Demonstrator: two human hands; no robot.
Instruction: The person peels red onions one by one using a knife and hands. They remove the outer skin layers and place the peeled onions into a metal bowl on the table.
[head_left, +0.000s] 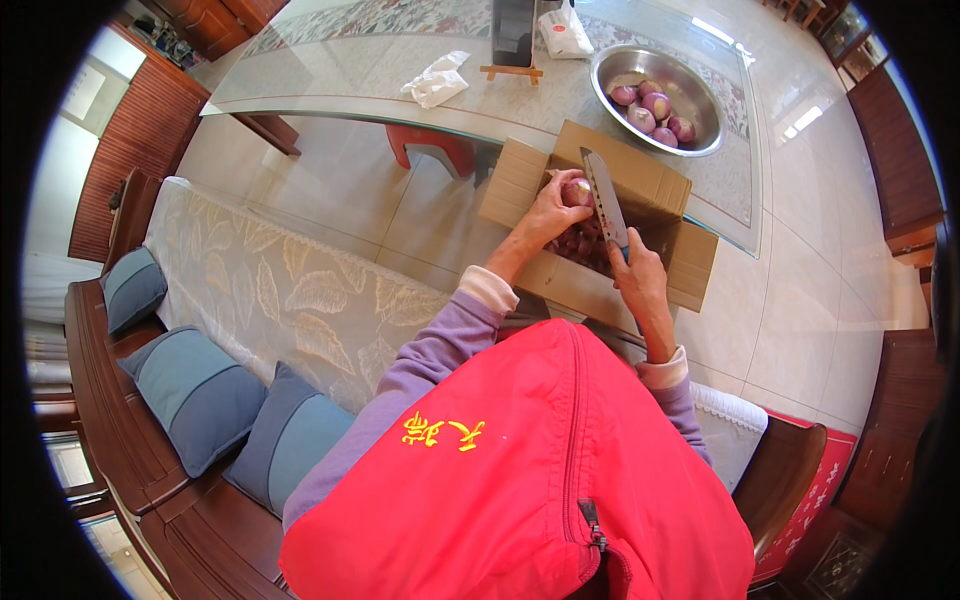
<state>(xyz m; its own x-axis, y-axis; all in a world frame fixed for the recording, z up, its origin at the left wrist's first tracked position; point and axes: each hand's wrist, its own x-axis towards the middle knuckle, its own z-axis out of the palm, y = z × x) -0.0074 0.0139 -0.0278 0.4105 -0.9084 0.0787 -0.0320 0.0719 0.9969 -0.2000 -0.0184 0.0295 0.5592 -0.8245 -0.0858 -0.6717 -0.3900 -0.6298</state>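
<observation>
My left hand (545, 217) holds a red onion (577, 193) above an open cardboard box (637, 169). In my right hand (641, 277) is a knife (606, 199) with a broad, pointed steel blade and a blue handle; its blade stands upright beside the onion, and whether it touches the skin I cannot tell. Reddish-purple onion skins or pieces (585, 246) lie in the bottom of the box. Beyond the box, a steel bowl (710, 101) on the table holds several red onions (657, 106).
A glass-covered table (337, 82) bears crumpled tissue (436, 79), a phone on a wooden stand (513, 73) and a tissue pack (564, 31). Under it is a red stool (431, 142). A wooden sofa with blue cushions (191, 397) lies to the left.
</observation>
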